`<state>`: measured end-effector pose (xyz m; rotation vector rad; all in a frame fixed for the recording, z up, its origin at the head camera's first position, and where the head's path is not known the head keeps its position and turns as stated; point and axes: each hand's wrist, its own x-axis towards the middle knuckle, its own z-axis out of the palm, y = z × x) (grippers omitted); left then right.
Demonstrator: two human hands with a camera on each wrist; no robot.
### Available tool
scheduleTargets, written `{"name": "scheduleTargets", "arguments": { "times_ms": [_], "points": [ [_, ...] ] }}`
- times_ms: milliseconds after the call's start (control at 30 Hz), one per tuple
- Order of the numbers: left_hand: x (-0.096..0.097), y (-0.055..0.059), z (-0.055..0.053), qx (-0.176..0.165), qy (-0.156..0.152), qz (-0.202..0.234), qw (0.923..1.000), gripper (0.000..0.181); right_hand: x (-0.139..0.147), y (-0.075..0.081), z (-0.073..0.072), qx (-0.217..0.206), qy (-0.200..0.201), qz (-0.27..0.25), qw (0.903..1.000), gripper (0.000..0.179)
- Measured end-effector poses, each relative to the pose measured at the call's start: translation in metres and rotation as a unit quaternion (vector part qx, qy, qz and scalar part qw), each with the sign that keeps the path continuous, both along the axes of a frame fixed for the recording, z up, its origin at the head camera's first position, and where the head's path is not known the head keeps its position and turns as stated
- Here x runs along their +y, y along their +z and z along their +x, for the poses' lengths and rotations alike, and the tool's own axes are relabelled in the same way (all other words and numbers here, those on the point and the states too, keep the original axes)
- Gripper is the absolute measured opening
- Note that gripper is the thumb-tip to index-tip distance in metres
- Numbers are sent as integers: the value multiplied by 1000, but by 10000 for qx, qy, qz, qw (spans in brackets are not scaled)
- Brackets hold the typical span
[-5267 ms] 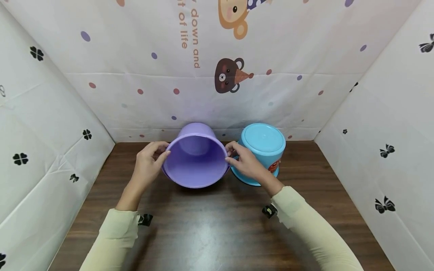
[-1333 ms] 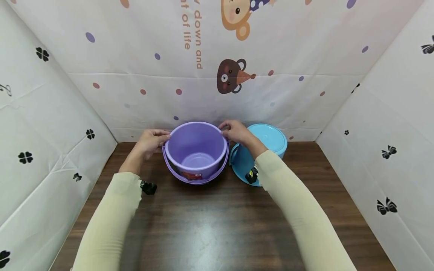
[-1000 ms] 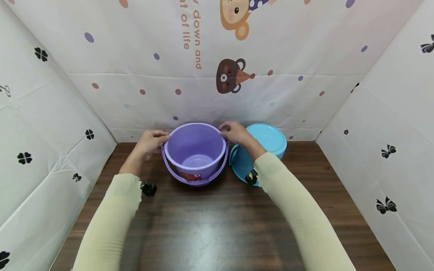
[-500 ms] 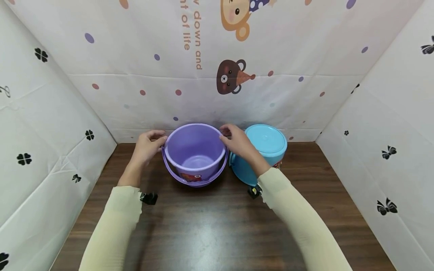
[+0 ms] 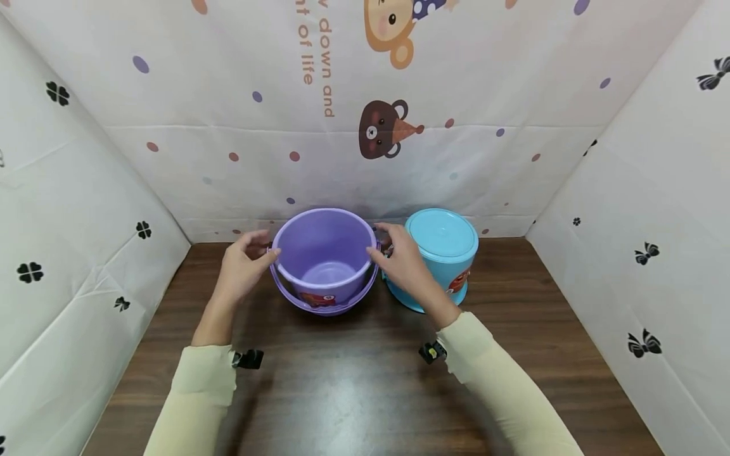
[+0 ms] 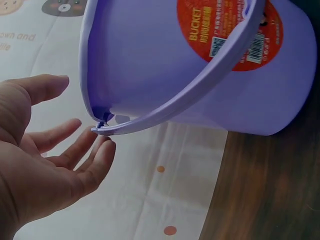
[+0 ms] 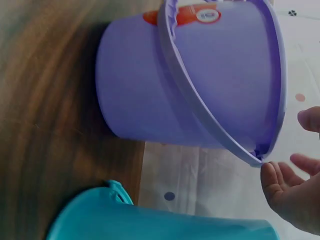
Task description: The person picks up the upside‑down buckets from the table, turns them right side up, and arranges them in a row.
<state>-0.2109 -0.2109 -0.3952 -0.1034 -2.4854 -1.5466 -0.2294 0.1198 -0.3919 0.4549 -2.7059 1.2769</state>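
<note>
An upright purple bucket (image 5: 324,240) stands on the wooden table against the back sheet. Its handle (image 6: 190,97) hangs down across the front, over a red label (image 6: 230,30). At the bucket's left side is my left hand (image 5: 239,269), thumb and fingers spread; its fingertips lie right at the handle's end in the left wrist view. My right hand (image 5: 407,263) is likewise spread on the right side, fingertips close to the opposite handle joint. Neither hand grips anything.
An upside-down light blue bucket (image 5: 441,237) stands just right of the purple one, behind my right hand. White printed sheets enclose the back (image 5: 228,190) and both sides. Brown tabletop (image 5: 342,380) stretches in front.
The purple bucket, earlier tilted with its mouth toward me, now stands upright. Over the last second both hands have let go of its rim and drawn slightly back toward me.
</note>
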Motion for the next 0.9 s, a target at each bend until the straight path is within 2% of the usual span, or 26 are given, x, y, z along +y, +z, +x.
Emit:
{"name": "scheduleTargets", "arguments": {
  "times_ms": [167,333,433,600,900],
  "points": [
    [-1,-6,9,-78,159,-233,9996,55,-1,-7,11,14,-117,80,9999,65],
    [2,-9,16,-91,129,9,9999,57,-2,-14,16,-137,-170,20,9998,70],
    [5,-10,17,-45,91,110,9999,58,-3,-17,18,-278,-224,-135,9993,70],
    [7,-13,18,-31,182,3,9998,56,-5,-20,19,-486,-263,-258,9981,69],
    [10,-13,15,-154,267,-126,9994,55,-6,-19,16,-531,-271,-254,9979,68]
  ]
}}
